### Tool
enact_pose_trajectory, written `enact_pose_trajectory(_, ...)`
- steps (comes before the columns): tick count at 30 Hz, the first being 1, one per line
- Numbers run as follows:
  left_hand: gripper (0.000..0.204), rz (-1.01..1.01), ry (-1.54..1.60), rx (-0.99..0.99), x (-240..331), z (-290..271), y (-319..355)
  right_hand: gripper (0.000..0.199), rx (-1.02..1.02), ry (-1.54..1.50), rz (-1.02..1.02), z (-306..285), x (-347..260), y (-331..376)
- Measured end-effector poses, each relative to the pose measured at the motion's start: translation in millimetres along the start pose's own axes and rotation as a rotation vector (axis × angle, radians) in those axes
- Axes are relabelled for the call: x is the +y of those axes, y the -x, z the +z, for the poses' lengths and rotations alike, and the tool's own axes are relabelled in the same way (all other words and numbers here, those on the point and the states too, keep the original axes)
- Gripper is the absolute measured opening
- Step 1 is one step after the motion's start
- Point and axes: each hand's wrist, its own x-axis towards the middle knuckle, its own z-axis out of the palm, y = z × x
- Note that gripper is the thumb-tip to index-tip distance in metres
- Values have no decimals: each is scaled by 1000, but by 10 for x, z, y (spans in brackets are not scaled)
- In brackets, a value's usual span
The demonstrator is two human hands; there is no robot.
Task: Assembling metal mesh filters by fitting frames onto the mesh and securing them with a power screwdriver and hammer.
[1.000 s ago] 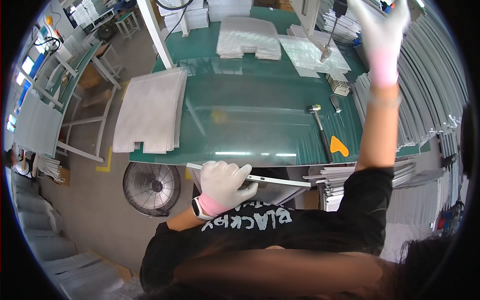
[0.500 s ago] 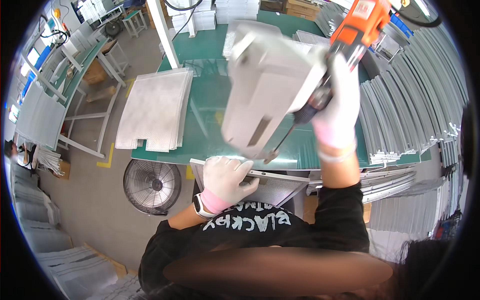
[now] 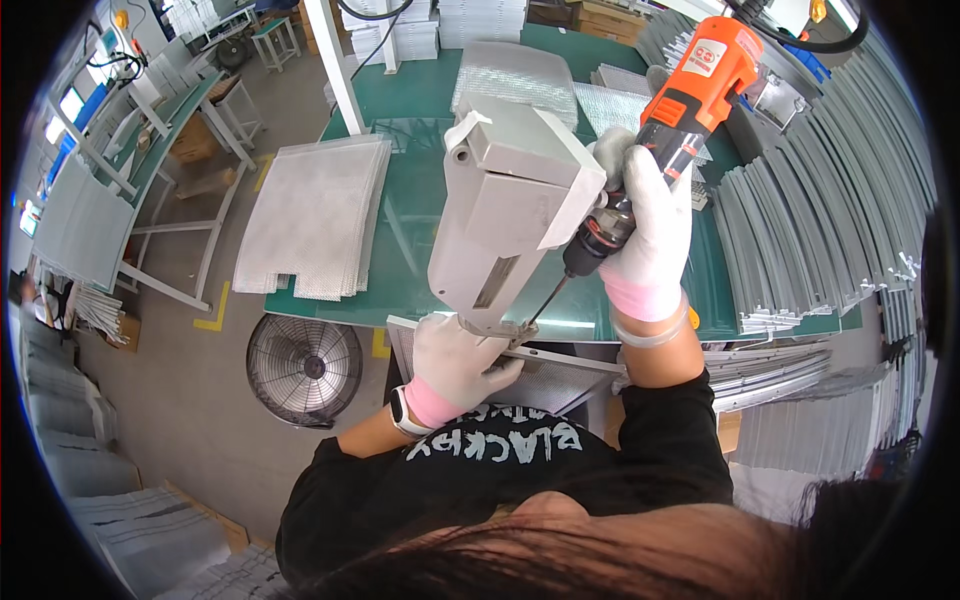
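Note:
My right hand (image 3: 652,240), in a white glove with a pink cuff, is wrapped round an orange and black electric screwdriver (image 3: 705,75). Its long bit slants down to the edge of a metal-framed mesh panel (image 3: 575,359). Alongside the driver is a grey plastic housing (image 3: 510,215) with a slot in its side. The housing's lower end meets the bit tip just above the frame; any screw there is too small to make out. My left hand (image 3: 448,358), also gloved, grips the panel's frame at the table edge, fingers over the top and thumb on the near side.
Stacked mesh sheets (image 3: 312,215) lie on the left of the green table (image 3: 410,250). Many thin grey panels (image 3: 810,230) stand in rows at right. A floor fan (image 3: 304,370) stands left of me. A dark cable (image 3: 815,45) runs to the driver from above.
The screwdriver and grey housing have moved down and slightly left together, bringing the bit tip to the panel's frame. My left hand keeps its grip with little movement.

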Motion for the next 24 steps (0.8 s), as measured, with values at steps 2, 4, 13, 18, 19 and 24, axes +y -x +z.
enact_pose_trajectory(2, 28, -9, -1, -3, -9, 3, 16, 18, 22, 39, -42, 30, -32, 46)
enact_pose_trajectory(4, 27, -17, -6, -34, -22, 2, 48, 35, -18, 117, 204, 13, -112, 150)
enact_pose_trajectory(13, 34, 7, 99, -7, -9, 28, 57, 59, -15, -46, 187, -49, 111, 421)
enact_pose_trajectory(18, 37, 48, 106, 43, 10, 11, 12, 55, 10, -50, 225, -88, 79, 373)
enact_pose_trajectory(19, 39, 65, 118, 50, 15, 11, 2, 54, 20, -23, 184, -137, 160, 356)
enact_pose_trajectory(24, 40, 70, 132, 20, -19, 22, 40, 56, 49, -60, 167, -141, 205, 342)
